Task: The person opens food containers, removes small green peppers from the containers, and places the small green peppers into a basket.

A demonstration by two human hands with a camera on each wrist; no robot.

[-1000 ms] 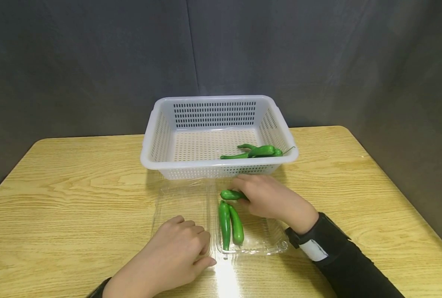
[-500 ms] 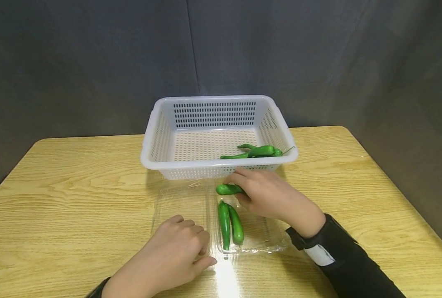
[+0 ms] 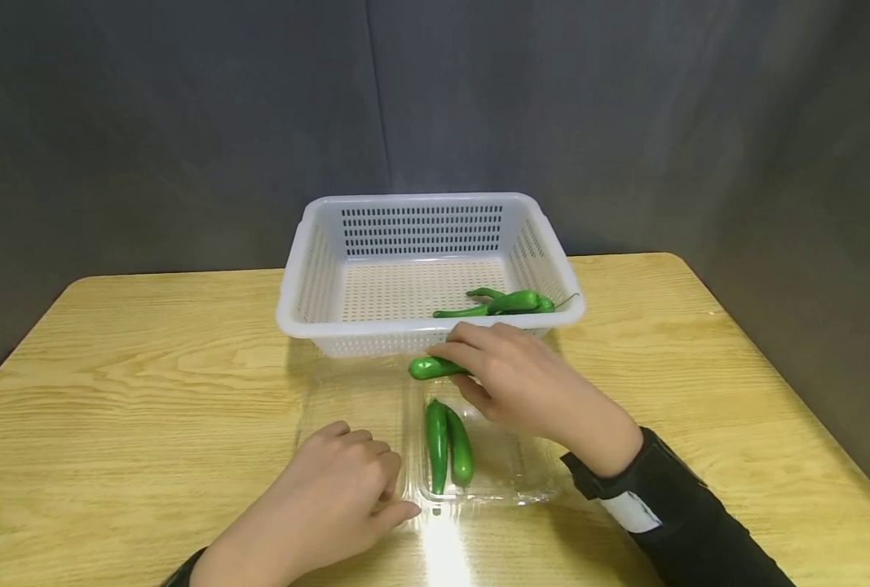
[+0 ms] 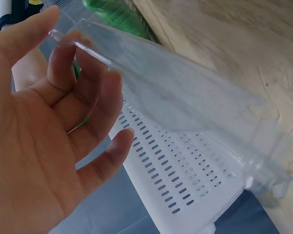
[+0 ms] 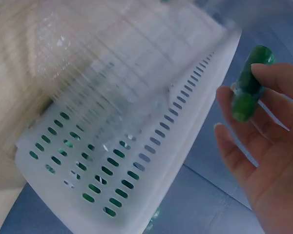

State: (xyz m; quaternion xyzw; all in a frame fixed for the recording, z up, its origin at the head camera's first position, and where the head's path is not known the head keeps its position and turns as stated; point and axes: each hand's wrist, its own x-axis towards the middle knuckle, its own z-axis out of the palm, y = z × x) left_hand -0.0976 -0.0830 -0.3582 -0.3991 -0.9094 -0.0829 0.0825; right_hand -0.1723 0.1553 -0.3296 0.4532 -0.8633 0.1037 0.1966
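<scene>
My right hand (image 3: 511, 371) pinches a green chili pepper (image 3: 429, 368) between thumb and fingers. It is above the far end of the clear plastic clamshell box (image 3: 508, 456). The right wrist view also shows this pepper (image 5: 246, 92) in the fingertips. Two more green peppers (image 3: 437, 447) lie side by side in the box's right half. My left hand (image 3: 332, 493) is at the near end of the left half, the thumb out to the right. In the left wrist view, the curled fingers (image 4: 93, 92) hold the box's clear edge (image 4: 93, 53).
A white slotted plastic basket (image 3: 295, 269) stands behind the box, with several green peppers (image 3: 515, 302) in its near right corner. Both rest on a wooden table (image 3: 170, 391). A dark grey cloth backdrop (image 3: 185, 139) rises behind the table and along its sides.
My right hand has lifted its pepper away from the box and shifted it left, toward the basket's front. The left hand and the two lying peppers have stayed in place.
</scene>
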